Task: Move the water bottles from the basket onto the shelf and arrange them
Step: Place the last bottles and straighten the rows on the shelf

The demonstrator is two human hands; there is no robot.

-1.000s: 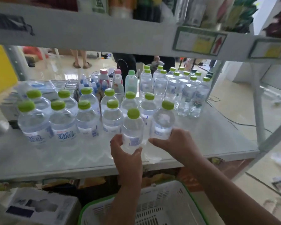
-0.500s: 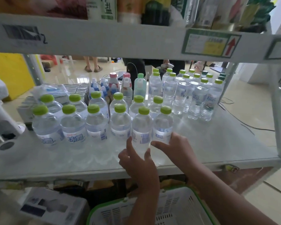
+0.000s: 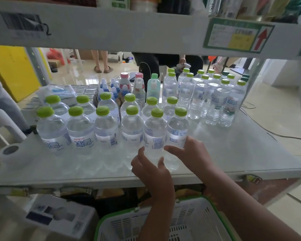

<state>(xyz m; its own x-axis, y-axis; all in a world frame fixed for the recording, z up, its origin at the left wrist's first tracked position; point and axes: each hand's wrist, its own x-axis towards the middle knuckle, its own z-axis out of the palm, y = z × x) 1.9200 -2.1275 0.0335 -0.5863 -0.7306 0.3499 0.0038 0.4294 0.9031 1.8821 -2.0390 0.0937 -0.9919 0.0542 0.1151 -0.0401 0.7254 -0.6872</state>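
The right hand (image 3: 189, 152) wraps its fingers round the lower part of the rightmost front bottle (image 3: 177, 131) on the shelf (image 3: 233, 153). Just beside it, the left hand (image 3: 149, 167) is loosely spread, fingertips at the base of the neighbouring bottle (image 3: 154, 134). Below both wrists sits the green-rimmed basket (image 3: 189, 221).

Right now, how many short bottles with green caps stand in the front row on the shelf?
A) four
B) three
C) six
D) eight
C: six green caps line the front row on the shelf, from the leftmost bottle to the rightmost bottle, which the right hand touches.
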